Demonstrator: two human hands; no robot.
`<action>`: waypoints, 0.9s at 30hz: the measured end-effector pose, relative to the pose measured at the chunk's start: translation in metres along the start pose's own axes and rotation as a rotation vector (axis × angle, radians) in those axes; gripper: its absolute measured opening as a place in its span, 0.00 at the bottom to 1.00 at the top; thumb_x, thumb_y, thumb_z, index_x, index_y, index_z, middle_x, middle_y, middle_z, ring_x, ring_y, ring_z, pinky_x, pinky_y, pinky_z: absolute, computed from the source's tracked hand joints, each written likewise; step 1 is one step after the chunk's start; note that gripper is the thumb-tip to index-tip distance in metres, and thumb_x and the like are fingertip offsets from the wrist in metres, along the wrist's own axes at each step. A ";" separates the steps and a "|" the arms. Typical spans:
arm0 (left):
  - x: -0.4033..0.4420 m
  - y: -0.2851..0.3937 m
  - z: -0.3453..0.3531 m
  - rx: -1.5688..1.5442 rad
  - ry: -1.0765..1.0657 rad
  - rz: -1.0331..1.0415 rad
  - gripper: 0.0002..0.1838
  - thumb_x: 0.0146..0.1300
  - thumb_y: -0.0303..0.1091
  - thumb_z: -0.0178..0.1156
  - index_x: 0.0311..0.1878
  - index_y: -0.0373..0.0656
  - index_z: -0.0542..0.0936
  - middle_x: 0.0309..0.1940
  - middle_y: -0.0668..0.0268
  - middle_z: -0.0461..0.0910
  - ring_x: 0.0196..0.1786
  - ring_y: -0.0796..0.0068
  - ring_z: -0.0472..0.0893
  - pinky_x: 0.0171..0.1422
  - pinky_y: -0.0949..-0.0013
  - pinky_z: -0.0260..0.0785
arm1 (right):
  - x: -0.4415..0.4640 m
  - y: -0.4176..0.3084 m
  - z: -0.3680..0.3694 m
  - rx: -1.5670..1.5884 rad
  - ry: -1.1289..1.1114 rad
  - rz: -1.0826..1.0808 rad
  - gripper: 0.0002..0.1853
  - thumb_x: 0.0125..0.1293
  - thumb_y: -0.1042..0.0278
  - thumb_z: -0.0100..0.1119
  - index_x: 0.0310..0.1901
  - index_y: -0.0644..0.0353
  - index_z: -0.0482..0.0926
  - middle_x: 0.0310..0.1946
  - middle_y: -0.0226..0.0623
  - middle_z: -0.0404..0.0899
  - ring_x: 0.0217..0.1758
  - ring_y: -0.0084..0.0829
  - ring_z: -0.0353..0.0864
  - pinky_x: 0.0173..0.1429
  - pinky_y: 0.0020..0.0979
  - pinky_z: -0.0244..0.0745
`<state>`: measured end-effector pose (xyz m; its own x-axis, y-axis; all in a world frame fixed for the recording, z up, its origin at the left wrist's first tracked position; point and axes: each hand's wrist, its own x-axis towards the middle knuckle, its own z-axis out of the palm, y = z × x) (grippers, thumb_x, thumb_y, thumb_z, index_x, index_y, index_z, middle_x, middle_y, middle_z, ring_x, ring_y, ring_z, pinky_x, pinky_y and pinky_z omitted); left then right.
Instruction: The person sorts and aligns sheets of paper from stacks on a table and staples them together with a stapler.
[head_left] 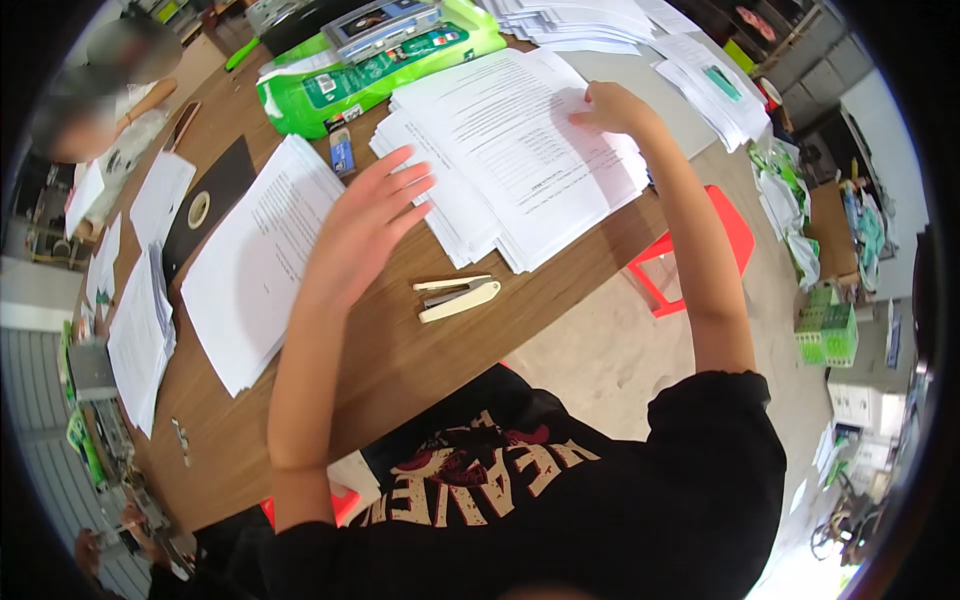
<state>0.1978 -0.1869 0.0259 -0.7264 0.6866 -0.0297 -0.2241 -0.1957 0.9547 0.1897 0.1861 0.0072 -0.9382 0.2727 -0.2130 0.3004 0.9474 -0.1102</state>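
A large pile of printed sheets (510, 150) lies on the wooden table. At its far right edge, my right hand (618, 110) has thumb and bent fingers closed on a sheet of paper. My left hand (365, 225) hovers near the pile's left side, slightly blurred, with its fingers spread and nothing in them. A cream stapler (458, 298) rests on the table in front of the pile. Left of my left hand is another stack of printed pages (265, 255), partly covered by my forearm.
Behind the pile lie a green plastic package (400, 75) and a small blue box (342, 152). More paper stacks (145, 335) sit at the left, beside a black board with a tape roll (199, 210). A red stool (735, 230) stands right of the table. Another person (125, 140) is at far left.
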 end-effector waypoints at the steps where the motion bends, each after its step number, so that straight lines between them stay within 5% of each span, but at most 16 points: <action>1: 0.016 -0.013 0.003 0.013 -0.029 0.010 0.29 0.63 0.30 0.53 0.67 0.33 0.61 0.62 0.51 0.66 0.65 0.60 0.67 0.70 0.58 0.58 | 0.002 -0.002 -0.003 -0.006 -0.009 -0.021 0.32 0.51 0.47 0.66 0.50 0.68 0.76 0.46 0.49 0.79 0.49 0.43 0.78 0.53 0.35 0.72; 8: 0.059 -0.044 0.012 -0.252 0.261 -0.152 0.34 0.61 0.26 0.51 0.69 0.33 0.52 0.63 0.43 0.60 0.67 0.54 0.63 0.69 0.54 0.58 | 0.007 0.006 -0.007 0.202 -0.022 0.004 0.30 0.46 0.54 0.69 0.48 0.67 0.77 0.44 0.48 0.80 0.47 0.41 0.79 0.53 0.33 0.71; 11: 0.061 -0.047 0.016 -0.284 0.329 -0.129 0.34 0.60 0.26 0.52 0.69 0.33 0.52 0.62 0.46 0.62 0.65 0.56 0.65 0.67 0.55 0.61 | 0.009 0.011 0.007 0.328 0.023 -0.089 0.27 0.50 0.58 0.66 0.50 0.66 0.76 0.45 0.47 0.79 0.48 0.41 0.78 0.53 0.33 0.69; 13: 0.067 -0.052 0.015 -0.336 0.330 -0.147 0.37 0.58 0.26 0.55 0.69 0.32 0.52 0.50 0.56 0.70 0.58 0.62 0.69 0.60 0.62 0.66 | 0.004 0.012 0.005 0.349 0.125 -0.186 0.26 0.52 0.60 0.64 0.52 0.66 0.75 0.46 0.47 0.78 0.50 0.41 0.77 0.54 0.34 0.68; 15: 0.073 -0.053 0.019 -0.367 0.368 -0.143 0.33 0.58 0.29 0.58 0.66 0.34 0.59 0.48 0.61 0.71 0.55 0.67 0.70 0.57 0.64 0.65 | -0.012 0.007 -0.004 0.293 0.301 -0.294 0.30 0.57 0.63 0.61 0.58 0.70 0.68 0.52 0.53 0.76 0.55 0.47 0.75 0.58 0.36 0.67; 18: 0.078 -0.048 0.023 -0.399 0.204 -0.206 0.25 0.61 0.38 0.61 0.60 0.39 0.70 0.48 0.68 0.73 0.55 0.72 0.71 0.58 0.65 0.64 | -0.037 -0.006 -0.044 0.237 0.250 -0.348 0.30 0.60 0.62 0.59 0.61 0.69 0.64 0.53 0.53 0.75 0.56 0.48 0.75 0.58 0.37 0.67; 21: 0.051 -0.018 0.040 -0.387 0.116 0.020 0.25 0.64 0.35 0.58 0.62 0.37 0.67 0.59 0.61 0.71 0.63 0.69 0.68 0.63 0.65 0.63 | -0.075 -0.014 -0.083 0.247 0.563 -0.531 0.28 0.61 0.63 0.59 0.60 0.67 0.65 0.50 0.50 0.77 0.53 0.41 0.76 0.57 0.35 0.67; 23: 0.027 -0.008 0.042 -0.320 0.100 0.166 0.27 0.65 0.36 0.58 0.63 0.36 0.66 0.61 0.58 0.70 0.63 0.70 0.68 0.64 0.65 0.62 | -0.103 -0.039 -0.117 0.495 0.306 -0.608 0.26 0.62 0.64 0.60 0.59 0.65 0.66 0.47 0.45 0.78 0.50 0.33 0.75 0.56 0.31 0.66; 25: -0.006 0.002 0.032 -0.234 0.174 0.289 0.25 0.65 0.40 0.58 0.61 0.38 0.69 0.55 0.63 0.72 0.57 0.74 0.71 0.56 0.70 0.66 | -0.112 -0.062 -0.123 0.540 0.312 -0.692 0.26 0.62 0.65 0.62 0.59 0.64 0.67 0.44 0.41 0.77 0.47 0.27 0.73 0.55 0.27 0.66; 27: -0.048 0.011 0.018 0.109 0.470 0.183 0.22 0.66 0.38 0.57 0.59 0.36 0.71 0.53 0.62 0.74 0.55 0.74 0.73 0.57 0.70 0.67 | -0.122 -0.086 -0.119 0.628 0.273 -0.881 0.27 0.61 0.65 0.64 0.59 0.62 0.67 0.39 0.38 0.77 0.42 0.24 0.74 0.49 0.24 0.68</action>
<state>0.2416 -0.2097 0.0428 -0.9664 0.2545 0.0348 -0.0151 -0.1917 0.9813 0.2578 0.0917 0.1578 -0.8493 -0.3524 0.3932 -0.5276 0.5959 -0.6055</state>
